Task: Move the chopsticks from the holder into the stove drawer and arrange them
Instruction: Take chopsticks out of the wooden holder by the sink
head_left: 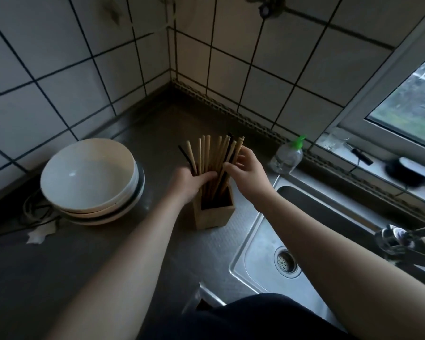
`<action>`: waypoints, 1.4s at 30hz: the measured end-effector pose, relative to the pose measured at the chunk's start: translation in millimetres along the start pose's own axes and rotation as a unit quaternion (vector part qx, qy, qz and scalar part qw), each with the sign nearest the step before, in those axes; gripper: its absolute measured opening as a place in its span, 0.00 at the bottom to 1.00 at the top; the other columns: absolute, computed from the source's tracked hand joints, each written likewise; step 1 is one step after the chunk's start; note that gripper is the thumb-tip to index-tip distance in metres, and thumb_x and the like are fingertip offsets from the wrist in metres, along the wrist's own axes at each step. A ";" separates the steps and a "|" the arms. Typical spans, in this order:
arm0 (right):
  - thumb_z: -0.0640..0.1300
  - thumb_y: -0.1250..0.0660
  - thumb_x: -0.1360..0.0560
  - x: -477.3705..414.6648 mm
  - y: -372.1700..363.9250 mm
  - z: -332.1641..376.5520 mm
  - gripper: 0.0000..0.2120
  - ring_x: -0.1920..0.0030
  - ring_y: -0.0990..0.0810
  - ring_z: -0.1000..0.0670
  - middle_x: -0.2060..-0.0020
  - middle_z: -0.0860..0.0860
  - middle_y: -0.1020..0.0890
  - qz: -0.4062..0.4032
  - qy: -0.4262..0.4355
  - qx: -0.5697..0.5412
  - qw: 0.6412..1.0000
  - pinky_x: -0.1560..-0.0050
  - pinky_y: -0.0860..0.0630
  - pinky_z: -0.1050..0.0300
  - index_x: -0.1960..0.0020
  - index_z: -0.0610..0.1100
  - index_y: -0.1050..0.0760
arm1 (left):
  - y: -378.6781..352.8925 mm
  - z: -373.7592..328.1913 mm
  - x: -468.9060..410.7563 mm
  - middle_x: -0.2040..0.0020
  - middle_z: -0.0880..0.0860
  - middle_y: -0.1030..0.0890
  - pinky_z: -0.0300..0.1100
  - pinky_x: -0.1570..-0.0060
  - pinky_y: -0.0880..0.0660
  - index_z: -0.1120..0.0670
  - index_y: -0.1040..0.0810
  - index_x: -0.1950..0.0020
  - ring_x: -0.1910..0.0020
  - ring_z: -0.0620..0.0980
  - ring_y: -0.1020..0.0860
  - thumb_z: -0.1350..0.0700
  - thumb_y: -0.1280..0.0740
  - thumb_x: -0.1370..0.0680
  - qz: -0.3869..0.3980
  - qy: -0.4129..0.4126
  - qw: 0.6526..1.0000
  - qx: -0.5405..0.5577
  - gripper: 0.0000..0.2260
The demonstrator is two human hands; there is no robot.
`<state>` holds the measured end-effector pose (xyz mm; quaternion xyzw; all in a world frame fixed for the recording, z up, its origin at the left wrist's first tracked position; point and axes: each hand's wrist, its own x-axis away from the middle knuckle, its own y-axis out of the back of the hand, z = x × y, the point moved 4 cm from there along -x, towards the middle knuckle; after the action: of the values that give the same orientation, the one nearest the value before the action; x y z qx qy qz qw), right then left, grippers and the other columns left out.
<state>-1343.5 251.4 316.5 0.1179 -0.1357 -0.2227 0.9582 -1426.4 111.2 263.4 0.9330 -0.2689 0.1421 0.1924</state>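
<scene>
A square wooden holder [212, 213] stands on the grey counter near the sink. Several light wooden chopsticks [207, 155] and a few black ones stand upright in it, fanned out at the top. My left hand [188, 181] wraps around the bundle from the left, just above the holder's rim. My right hand [247, 173] touches the bundle from the right, thumb and fingers pinching the outer sticks. The stove drawer is out of view.
A stack of white bowls [88, 180] sits left of the holder, with a cable beside it. Right of the holder lie a steel sink [260, 241], a clear bottle with a green cap [288, 155] and a windowsill with small items. Tiled walls close the corner behind.
</scene>
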 end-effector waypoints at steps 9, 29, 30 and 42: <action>0.42 0.35 0.22 -5.8 -5.8 -1.7 0.07 0.54 0.19 0.56 0.55 0.52 0.17 -0.061 -0.012 0.010 0.998 0.56 0.24 0.63 0.46 0.44 0.22 | -6.3 -0.8 3.2 0.54 0.46 0.17 0.38 0.52 0.25 0.46 0.18 0.53 0.50 0.45 0.19 0.52 0.29 0.23 -0.021 -0.031 0.997 0.073 0.01; 0.44 0.41 0.18 28.7 0.0 -4.5 0.11 0.58 0.19 0.59 0.57 0.53 0.16 -0.165 -0.051 -0.160 0.972 0.63 0.27 0.69 0.52 0.47 0.21 | -18.5 -26.4 35.1 0.64 0.55 0.21 0.40 0.70 0.31 0.41 0.20 0.55 0.69 0.49 0.25 0.47 0.37 0.18 -0.126 -0.120 0.979 0.108 0.09; 0.44 0.41 0.18 29.7 1.8 -2.2 0.11 0.57 0.18 0.59 0.56 0.53 0.16 -0.170 -0.046 -0.167 0.970 0.62 0.26 0.69 0.52 0.47 0.20 | -17.3 -28.2 35.7 0.62 0.54 0.19 0.40 0.68 0.30 0.40 0.20 0.55 0.67 0.47 0.24 0.48 0.37 0.18 -0.133 -0.132 0.976 0.111 0.09; 0.43 0.42 0.18 42.3 35.7 38.9 0.12 0.49 0.16 0.54 0.52 0.51 0.14 -0.232 0.064 -0.169 0.956 0.45 0.21 0.53 0.50 0.46 0.19 | -5.4 -54.1 36.1 0.48 0.43 0.16 0.37 0.45 0.22 0.51 0.20 0.43 0.44 0.38 0.19 0.55 0.39 0.17 -0.131 -0.214 0.956 0.154 0.09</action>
<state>-1305.0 256.7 371.9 -0.0036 -0.0030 -0.4508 0.8926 -1402.7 122.8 323.1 0.9869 -0.1538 -0.0482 0.0016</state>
